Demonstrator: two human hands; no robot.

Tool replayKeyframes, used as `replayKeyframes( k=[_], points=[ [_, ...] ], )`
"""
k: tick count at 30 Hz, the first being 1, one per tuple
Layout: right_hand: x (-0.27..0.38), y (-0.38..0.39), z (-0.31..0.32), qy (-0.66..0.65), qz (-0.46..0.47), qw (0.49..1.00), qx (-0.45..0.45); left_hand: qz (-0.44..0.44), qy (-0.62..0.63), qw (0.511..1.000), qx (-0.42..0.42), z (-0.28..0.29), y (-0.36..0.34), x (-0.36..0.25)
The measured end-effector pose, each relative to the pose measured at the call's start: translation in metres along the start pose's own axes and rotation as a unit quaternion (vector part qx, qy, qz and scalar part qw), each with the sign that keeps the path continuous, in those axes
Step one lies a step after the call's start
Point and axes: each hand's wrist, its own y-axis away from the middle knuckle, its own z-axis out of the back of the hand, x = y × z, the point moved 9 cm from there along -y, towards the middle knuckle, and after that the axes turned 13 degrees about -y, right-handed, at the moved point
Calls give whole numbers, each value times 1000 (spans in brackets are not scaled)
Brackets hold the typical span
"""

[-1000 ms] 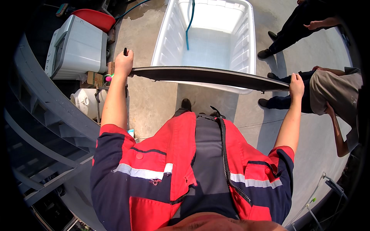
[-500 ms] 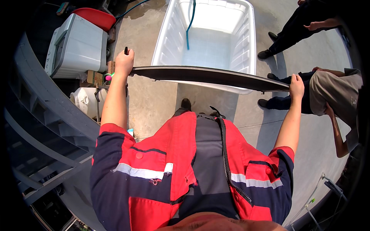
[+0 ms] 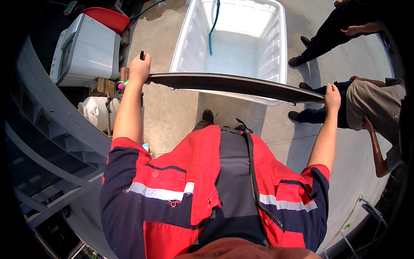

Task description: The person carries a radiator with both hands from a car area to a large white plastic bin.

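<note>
Across the near end of a white tub (image 3: 246, 19), as I see it, a long dark panel (image 3: 233, 83) stretches betw. my hands, R end lower in view than L. L hand (image 3: 140, 70): fingers curled tight, clamped on the panel's L end; a short black bit (image 3: 142, 55) pokes out up top, can't tell what it belongs to. R hand (image 3: 332, 98): fingers bent round the R end, gripping, tips mostly hidden. Can't tell if the panel touches the tub; it blocks part of the near rim.

Tub's bottom is pale bluish, looks like clear water (image 3: 233, 58), depth unclear, w/ a blue-green hose (image 3: 210, 36) dangling in from the far side.

On my L: white boxy machine (image 3: 88, 52), red basin (image 3: 105, 19) behind it, cardboard box (image 3: 105, 87), pink-capped bottle (image 3: 121, 86), white plastic container (image 3: 95, 113) (contents hidden), plus grey metal framework (image 3: 60, 97).

On my R, two co-workers: one in dark trousers (image 3: 325, 36) near the tub, other in a grey-brown shirt (image 3: 373, 103), legs just past my R hand.
</note>
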Motion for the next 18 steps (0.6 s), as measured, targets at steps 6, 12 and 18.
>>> replayKeyframes(
  k=[6, 12, 18],
  points=[
    [3, 1, 1, -4, -6, 1000, -3, 6, 4, 1000, -3, 1, 1, -1],
    [6, 3, 3, 4, -2, 1000, -4, 7, 0, 1000, 3, 2, 1, -3],
    [4, 0, 0, 1, 6, 1000, -4, 7, 5, 1000, -2, 1, 1, 0]
  ],
)
